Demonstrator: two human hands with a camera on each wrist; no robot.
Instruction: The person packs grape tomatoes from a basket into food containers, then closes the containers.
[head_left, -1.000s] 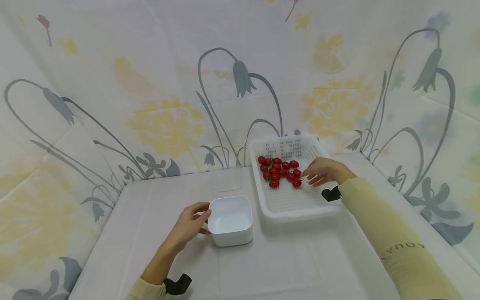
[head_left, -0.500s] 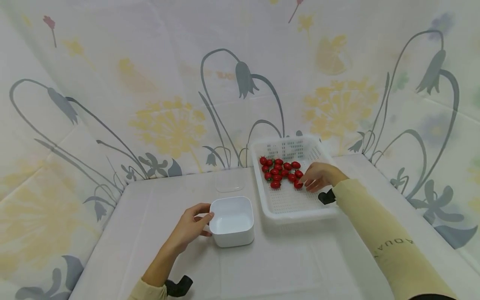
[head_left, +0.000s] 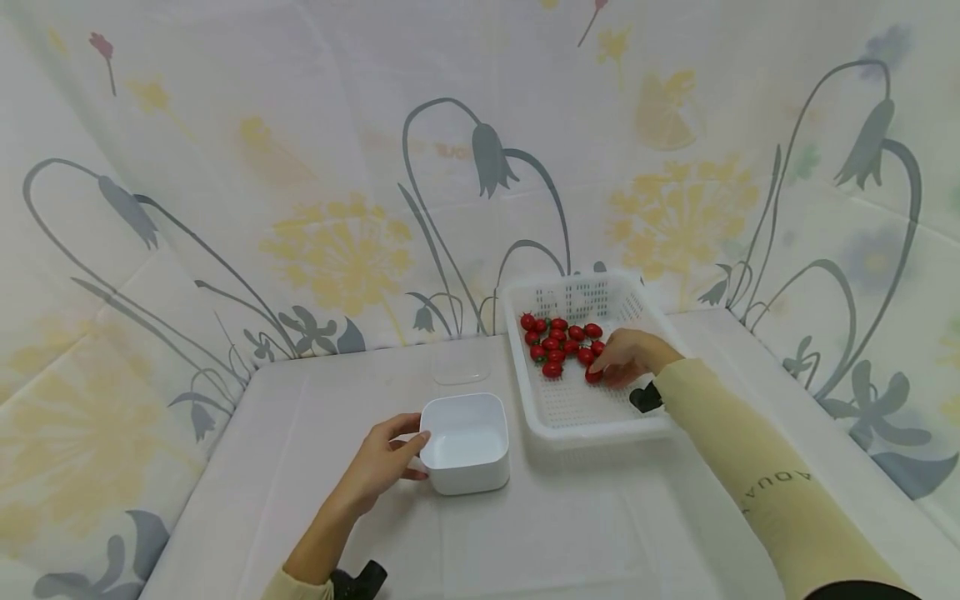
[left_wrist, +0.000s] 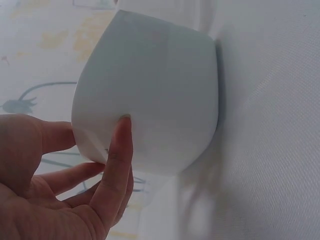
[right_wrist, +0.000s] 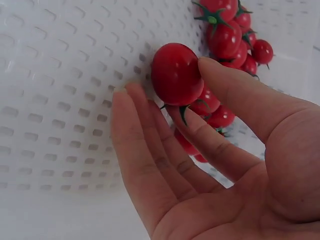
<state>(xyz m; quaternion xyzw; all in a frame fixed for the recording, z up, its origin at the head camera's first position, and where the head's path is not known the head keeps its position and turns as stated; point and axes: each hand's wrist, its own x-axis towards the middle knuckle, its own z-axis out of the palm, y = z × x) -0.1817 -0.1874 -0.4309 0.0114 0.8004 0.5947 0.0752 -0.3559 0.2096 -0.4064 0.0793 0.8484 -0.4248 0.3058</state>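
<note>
My left hand (head_left: 382, 458) holds the left side of a small white open box (head_left: 465, 479). In the left wrist view, its thumb lies at the rim and a fingertip presses the box's outer wall. Inside a white perforated basket (head_left: 555, 432), my right hand (head_left: 630, 357) pinches a cherry tomato (right_wrist: 176, 74) with thumb and index finger, the other fingers stretched along the basket floor. The tomato's green stalk end points down toward the palm in the right wrist view. Several more cherry tomatoes (head_left: 556, 337) lie together just left of that hand.
A clear flat lid-like piece (head_left: 459, 375) lies on the white table cover (head_left: 337, 375) behind the box. The basket stands right of the box, close to the flower-print curtain (head_left: 345, 250) at the back.
My right hand has moved left and slightly toward me onto the nearest tomato, and its thumb and index finger have closed on it. The left hand stays at the box.
</note>
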